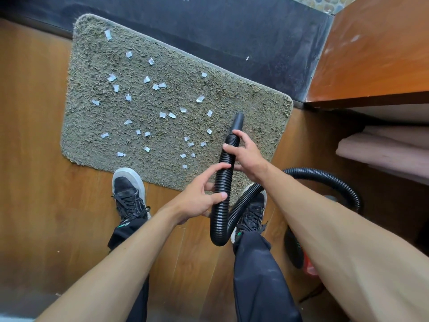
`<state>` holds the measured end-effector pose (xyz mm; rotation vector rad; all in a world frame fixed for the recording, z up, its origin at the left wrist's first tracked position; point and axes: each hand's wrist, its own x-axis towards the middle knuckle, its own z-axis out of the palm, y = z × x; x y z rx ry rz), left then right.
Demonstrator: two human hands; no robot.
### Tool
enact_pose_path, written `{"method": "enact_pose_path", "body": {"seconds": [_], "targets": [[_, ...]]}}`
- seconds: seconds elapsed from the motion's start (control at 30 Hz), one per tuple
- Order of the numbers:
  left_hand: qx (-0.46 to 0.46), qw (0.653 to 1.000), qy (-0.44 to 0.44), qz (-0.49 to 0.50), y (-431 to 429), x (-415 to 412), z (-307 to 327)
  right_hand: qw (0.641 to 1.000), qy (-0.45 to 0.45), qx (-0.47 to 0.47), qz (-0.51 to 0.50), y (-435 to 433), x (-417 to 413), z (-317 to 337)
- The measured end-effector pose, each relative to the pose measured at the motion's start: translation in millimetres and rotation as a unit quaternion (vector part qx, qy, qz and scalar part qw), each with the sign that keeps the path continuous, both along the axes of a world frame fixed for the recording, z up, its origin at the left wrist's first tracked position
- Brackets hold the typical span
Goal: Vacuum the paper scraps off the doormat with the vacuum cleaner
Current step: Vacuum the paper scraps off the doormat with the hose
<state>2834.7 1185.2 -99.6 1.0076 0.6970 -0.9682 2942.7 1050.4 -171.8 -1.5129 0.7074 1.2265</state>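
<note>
A shaggy grey-green doormat [120,140] lies on the wooden floor, strewn with several small white paper scraps [166,115]. I hold a black ribbed vacuum hose [224,173] above the mat's near right part. My right hand [246,156] grips the hose just behind the smooth black nozzle [238,123], which points at the mat's right side. My left hand [199,201] wraps the hose lower down. The hose loops back to the right toward the vacuum cleaner body [294,247], mostly hidden behind my right arm.
My two black shoes [128,194] stand at the mat's near edge. A dark threshold strip [232,33] runs behind the mat. A wooden cabinet [376,54] stands at the right, with folded pink cloth [385,149] on a shelf below.
</note>
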Motion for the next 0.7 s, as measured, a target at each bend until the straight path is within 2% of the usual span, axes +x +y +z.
{"method": "enact_pose_path", "body": {"seconds": [0.37, 0.7], "targets": [[-0.021, 0.998, 0.056, -0.011, -14, -45, 14, 0.999, 0.040, -0.026, -0.013, -22, -61, 6], [-0.015, 0.999, 0.040, 0.007, 8, -44, 12, 1.000, 0.016, -0.013, 0.008, 6, -53, 1]]}}
